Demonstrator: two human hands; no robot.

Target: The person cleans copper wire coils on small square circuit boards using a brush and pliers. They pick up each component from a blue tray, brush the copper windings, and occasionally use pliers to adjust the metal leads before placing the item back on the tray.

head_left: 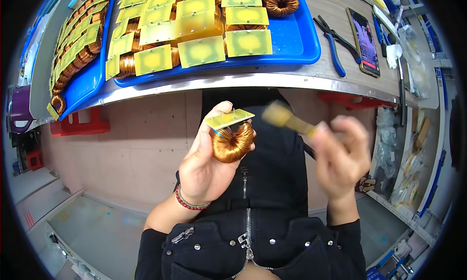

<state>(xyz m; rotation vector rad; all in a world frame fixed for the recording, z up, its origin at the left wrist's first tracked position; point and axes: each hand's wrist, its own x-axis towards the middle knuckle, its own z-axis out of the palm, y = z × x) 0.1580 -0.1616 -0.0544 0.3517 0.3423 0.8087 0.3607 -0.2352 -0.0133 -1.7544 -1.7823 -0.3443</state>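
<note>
My left hand [202, 168] is closed round a copper-wound toroidal coil [232, 146], held over my lap. A yellow-green board [228, 118] sits on top of the coil, tilted, with thin metal pins sticking up from it. To the right, my right hand [343, 156] is blurred by motion and grips a small brush [287, 118]. The brush's pale, blurred tip points left at the board, with a gap between them.
On the bench [335, 80], a blue tray [294, 49] holds rows of similar coils with boards; another blue tray [80, 95] stands left. Pliers [335, 44] and a phone [364, 42] lie right of the trays. A red stool [80, 124] is under the bench.
</note>
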